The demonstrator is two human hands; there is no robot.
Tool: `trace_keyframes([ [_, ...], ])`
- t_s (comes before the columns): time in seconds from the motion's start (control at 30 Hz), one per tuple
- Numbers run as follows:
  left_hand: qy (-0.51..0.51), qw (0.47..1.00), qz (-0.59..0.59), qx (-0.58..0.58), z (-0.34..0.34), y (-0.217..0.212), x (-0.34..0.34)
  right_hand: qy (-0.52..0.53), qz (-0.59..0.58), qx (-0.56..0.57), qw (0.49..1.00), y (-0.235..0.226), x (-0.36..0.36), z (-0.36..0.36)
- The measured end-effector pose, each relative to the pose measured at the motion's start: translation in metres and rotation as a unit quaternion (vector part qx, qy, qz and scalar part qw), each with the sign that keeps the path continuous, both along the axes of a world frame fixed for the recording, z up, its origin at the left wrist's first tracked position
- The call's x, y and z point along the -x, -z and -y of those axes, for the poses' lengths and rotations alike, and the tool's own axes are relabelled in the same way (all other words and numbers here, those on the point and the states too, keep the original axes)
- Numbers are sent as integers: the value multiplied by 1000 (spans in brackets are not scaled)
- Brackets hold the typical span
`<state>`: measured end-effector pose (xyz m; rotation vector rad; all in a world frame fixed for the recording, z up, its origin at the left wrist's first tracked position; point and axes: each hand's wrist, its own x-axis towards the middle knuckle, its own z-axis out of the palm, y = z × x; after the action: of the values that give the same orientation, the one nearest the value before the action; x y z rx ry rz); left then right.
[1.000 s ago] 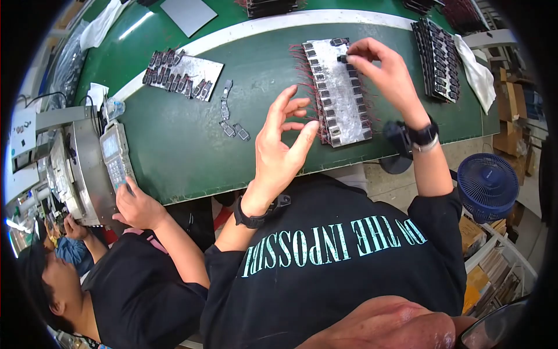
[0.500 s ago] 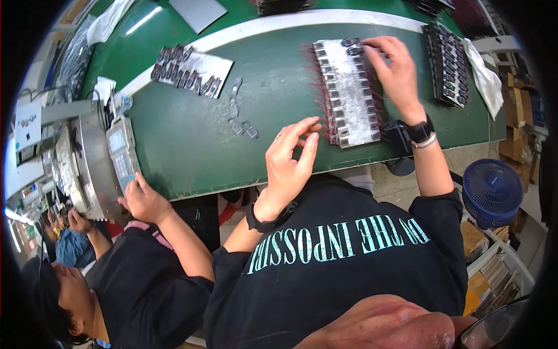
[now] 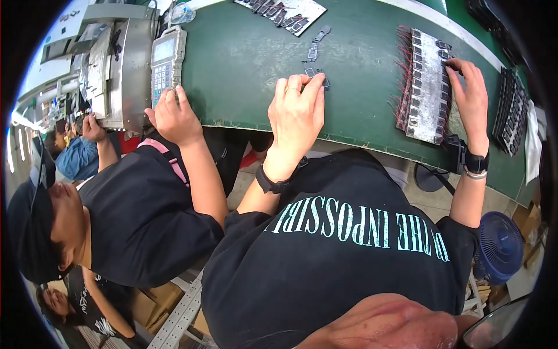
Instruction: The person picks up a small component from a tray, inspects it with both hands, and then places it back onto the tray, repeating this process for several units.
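My left hand reaches to the table, thumb and fingertips pinched on one of the small dark rectangular frames. Other small grey pieces trail away beyond it in a loose line. Farther right lies a silvery board, apparently stacked on others, with black square parts along both long edges and thin red wires sticking out on its left. My right hand is at the board's upper right edge, fingers closed near a small black part; its fingertips partly hide what they grip.
Another board with black parts lies at the far edge, and a dark stack stands at right by a white cloth. Left, a co-worker's hand touches a handheld keypad device. A blue fan stands below right.
My view has swung left. My left hand has moved from beside the wired board to the loose pieces and closed on one. My right hand has shifted slightly nearer along the board's right edge.
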<state>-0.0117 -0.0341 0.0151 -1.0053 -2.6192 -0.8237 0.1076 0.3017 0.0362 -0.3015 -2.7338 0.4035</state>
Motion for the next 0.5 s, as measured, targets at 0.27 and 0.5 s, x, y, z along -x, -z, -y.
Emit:
trace_keyframes([
  [0.27,61,996,-56,13,-6,8,0,-14,11,45,999,8,5,-1],
  [0.5,164,985,-36,-26,-19,16,-10,35,5,104,994,-1,-2,9],
])
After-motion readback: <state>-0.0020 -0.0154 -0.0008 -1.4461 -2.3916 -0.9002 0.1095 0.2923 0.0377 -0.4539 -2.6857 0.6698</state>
